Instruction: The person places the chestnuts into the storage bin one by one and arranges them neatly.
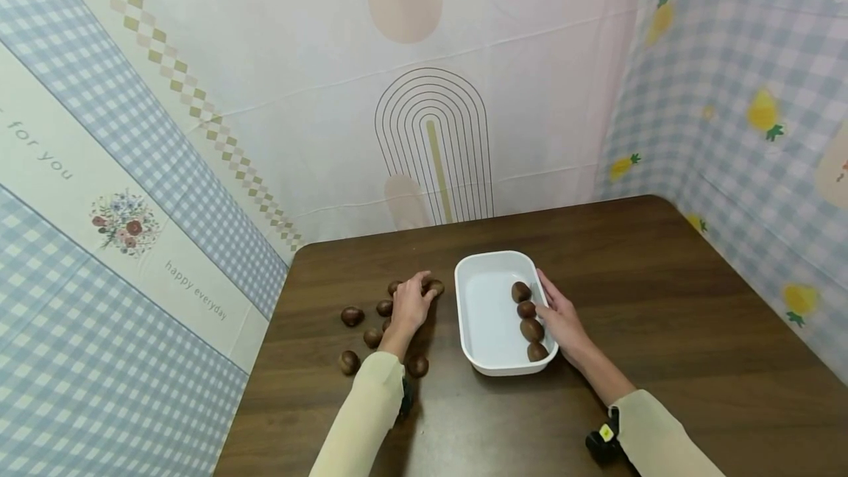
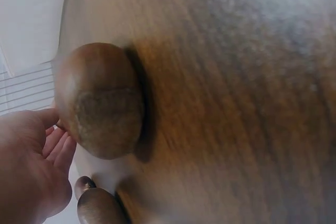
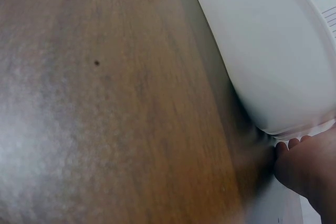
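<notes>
My left hand (image 1: 409, 306) reaches over loose brown chestnuts on the table's left side, its thumb and fingers curled round a chestnut (image 1: 425, 286) that they partly hide. Another chestnut (image 1: 437, 286) lies right beside the fingertips. In the left wrist view a large chestnut (image 2: 100, 100) sits close to the camera, in front of the left fingers. My right hand (image 1: 562, 321) grips the right wall of a white rectangular dish (image 1: 503, 372), thumb over the rim and fingers along the outside. Inside, several chestnuts (image 1: 531, 330) form a row along the right wall.
More chestnuts lie scattered around the left forearm, among them one at the left (image 1: 352, 316), one nearer the front (image 1: 349, 362) and one beside the wrist (image 1: 418, 366). The brown wooden table (image 1: 662, 300) meets patterned cloth hangings (image 1: 556, 94) at its back and sides.
</notes>
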The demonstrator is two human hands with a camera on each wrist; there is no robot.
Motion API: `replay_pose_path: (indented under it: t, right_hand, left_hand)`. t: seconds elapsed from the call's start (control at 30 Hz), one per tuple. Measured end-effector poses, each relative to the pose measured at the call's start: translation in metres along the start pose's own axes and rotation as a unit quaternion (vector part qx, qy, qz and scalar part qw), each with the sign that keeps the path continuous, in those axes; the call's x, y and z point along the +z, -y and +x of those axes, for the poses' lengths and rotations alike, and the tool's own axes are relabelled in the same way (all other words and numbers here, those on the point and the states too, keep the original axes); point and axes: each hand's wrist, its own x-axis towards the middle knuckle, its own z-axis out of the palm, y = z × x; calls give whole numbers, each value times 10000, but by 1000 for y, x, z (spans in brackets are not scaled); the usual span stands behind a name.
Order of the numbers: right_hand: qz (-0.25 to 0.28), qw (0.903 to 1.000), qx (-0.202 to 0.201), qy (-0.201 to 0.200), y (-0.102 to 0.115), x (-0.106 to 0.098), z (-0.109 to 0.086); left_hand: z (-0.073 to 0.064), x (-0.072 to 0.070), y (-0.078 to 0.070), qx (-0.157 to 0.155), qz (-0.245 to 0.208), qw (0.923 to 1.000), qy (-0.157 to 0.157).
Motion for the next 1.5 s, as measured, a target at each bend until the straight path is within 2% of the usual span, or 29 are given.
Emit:
replay_pose_path:
  t: [0.57,0.73,0.97,1.5]
  right_hand:
    - [68,10000,-36,-44,-1,4,-7]
    - [101,9999,-78,-33,1,4,-8]
    - [47,10000,-25,-70,2,4,-9]
    - [-92,9999,21,-39,1,2,-7]
  left_hand:
    - [-5,-3,2,154,98,9998,69]
    - [-4,-4,0,283,47,9995,152]
    - [-2,-12,-9,421,-76,9990,137]
    - [10,-28,-38,715,-368,9966,-204]
